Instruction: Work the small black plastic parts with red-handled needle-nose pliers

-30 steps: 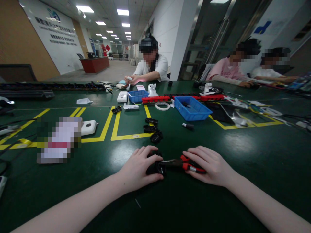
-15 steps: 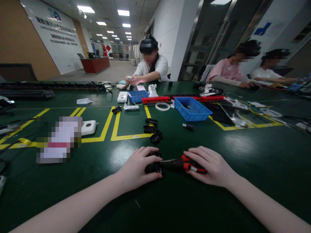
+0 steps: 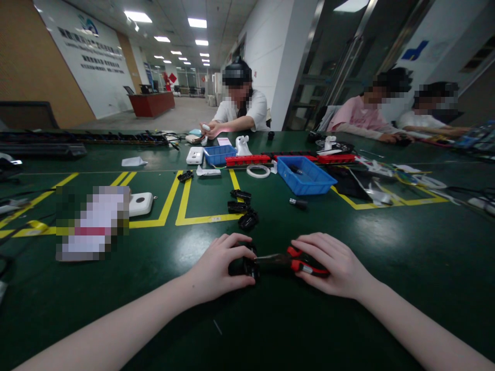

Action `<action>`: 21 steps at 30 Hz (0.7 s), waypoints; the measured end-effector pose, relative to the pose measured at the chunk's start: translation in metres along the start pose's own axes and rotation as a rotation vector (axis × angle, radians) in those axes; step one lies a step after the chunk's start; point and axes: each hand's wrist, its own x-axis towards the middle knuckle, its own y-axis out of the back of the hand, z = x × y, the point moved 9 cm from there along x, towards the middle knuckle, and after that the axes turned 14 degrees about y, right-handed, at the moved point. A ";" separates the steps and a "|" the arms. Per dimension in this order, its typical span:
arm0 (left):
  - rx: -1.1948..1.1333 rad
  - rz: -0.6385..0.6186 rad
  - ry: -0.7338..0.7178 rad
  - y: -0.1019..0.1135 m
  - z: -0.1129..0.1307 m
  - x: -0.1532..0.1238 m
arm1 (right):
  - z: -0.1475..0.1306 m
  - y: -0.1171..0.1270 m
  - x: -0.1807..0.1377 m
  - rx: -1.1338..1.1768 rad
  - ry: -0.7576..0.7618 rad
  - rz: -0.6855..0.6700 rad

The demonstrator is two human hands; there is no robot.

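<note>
My left hand [image 3: 226, 265] grips a small black plastic part [image 3: 250, 265] from its left side, fingers over the far end and thumb at the near end. In my right hand [image 3: 333, 263] are red-handled pliers [image 3: 296, 260], with fingers and thumb around the grips. The dark jaws point left, and their tip touches or enters the right side of the black part; the exact contact is too small to tell. Just beyond my hands lie several similar black parts [image 3: 248, 219]. A short black cylinder with a shiny end [image 3: 298, 203] rests on the green table [image 3: 294, 330].
A blue bin [image 3: 307, 180] with a dark item inside stands beyond my right hand. Behind it are red strips [image 3: 247, 159], a white ring [image 3: 258, 171] and a smaller blue bin [image 3: 219, 154]. A white device [image 3: 140, 204] sits at left. A co-worker [image 3: 242, 111] sits opposite.
My left hand and the black part have shifted very slightly left. The pliers stay against the part, and my right hand has hardly moved.
</note>
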 end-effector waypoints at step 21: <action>-0.019 -0.026 -0.004 -0.001 -0.002 0.001 | 0.000 -0.003 -0.002 -0.005 -0.011 -0.008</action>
